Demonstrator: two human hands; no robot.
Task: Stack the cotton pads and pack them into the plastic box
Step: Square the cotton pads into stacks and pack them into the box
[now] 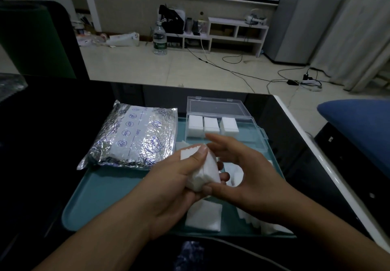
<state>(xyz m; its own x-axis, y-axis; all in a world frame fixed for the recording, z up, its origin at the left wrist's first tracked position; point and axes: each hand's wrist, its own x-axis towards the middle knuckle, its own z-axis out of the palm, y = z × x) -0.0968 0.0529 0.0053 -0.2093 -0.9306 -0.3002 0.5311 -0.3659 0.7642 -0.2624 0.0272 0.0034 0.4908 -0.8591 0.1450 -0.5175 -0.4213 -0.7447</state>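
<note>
White cotton pads (202, 171), gathered into a small stack, are held above the teal tray (109, 188) in the left hand (175, 188), with the thumb pressed on the top of the stack and the fingers curled beneath it. The right hand (249, 178) is held just beside the stack with its fingers relaxed and spread, the palm turned toward the pads; whether it touches them cannot be told. Three further stacks of pads (212, 125) are seen standing side by side in the clear plastic box (259, 135), which sits at the far right of the tray with its lid (217, 107) swung back. Loose pads (203, 216) are left lying on the tray below the hands, and more (272, 226) are spread near its right front corner. A silver foil bag (135, 137) printed with blue marks is laid on the far left part of the tray, well apart from the box. The tray is set on a dark glossy table (52, 127). Beyond the table, a water bottle (160, 38) is seen standing on the pale floor near a low white shelf (238, 32).
</note>
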